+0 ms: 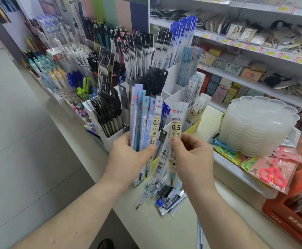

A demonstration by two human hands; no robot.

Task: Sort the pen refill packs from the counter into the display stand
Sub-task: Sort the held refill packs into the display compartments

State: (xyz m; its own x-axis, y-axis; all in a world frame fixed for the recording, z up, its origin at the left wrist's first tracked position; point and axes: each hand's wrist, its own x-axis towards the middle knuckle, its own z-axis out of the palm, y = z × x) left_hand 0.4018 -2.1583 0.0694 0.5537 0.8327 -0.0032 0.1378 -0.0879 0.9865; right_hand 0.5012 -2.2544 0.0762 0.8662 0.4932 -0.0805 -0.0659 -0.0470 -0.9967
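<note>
Both forearms reach forward and slightly up from the bottom of the view, palms turned away, backs of the hands toward the camera. The left hand [128, 159] has its fingers curled behind a fanned bunch of refill packs [143, 119], thumb pressed across the front; about six or seven packs stand upright in that grip, though the exact count is hard to tell where they overlap. Just to its right, nearly touching, the right hand [193, 159] pinches a single refill pack [176, 126] between thumb and curled fingers, holding it upright; its label reads 0.5.

Below and between the two wrists, a loose pile of packs [166, 194] lies flat on the counter [164, 230], too jumbled to count.

Directly beyond the fingertips stands the white display stand [173, 72], divided into compartments. Several already hold upright packs: black ones to the left of the left hand, black and blue ones further back, pale blue and clear ones beyond the right hand.

To the right of the right hand sits one stack of clear plastic trays [258, 126], with packaged scissors [272, 173] in front of it. Further left of the left hand, rows of pens [53, 72] fill a lower rack. Shelves [254, 51] of small goods run behind everything on the right.
</note>
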